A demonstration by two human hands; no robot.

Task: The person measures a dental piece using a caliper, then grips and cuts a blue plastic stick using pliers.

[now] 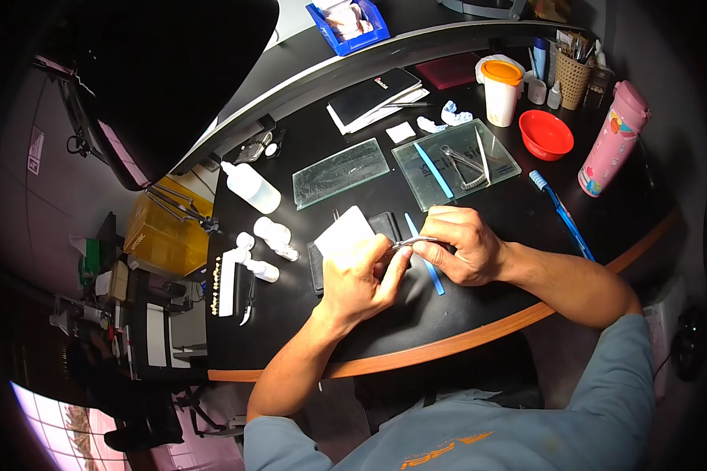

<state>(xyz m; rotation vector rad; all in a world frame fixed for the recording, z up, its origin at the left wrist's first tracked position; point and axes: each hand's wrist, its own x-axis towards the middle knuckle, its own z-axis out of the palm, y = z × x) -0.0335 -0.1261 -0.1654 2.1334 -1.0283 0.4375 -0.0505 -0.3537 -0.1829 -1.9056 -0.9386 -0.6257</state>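
Both my hands meet over the black desk, holding a thin, curved metal tool (413, 242) between them. My left hand (359, 276) has its fingers closed around the left end of the tool. The fingers of my right hand (465, 245) pinch its right part. What lies between the fingertips is too small to tell. Behind my left hand is a white paper pad (344, 232) on a black case (316, 267). A blue and white strip (435, 276) lies on the desk under the tool and beside my right hand.
Beyond the hands are a glass plate (342, 174) and another glass plate (499, 153) bearing tools. White bottles (253, 188) stand left. A red bowl (546, 135), a lidded cup (500, 98), a pink bottle (614, 141) and a blue toothbrush (562, 212) are at the right.
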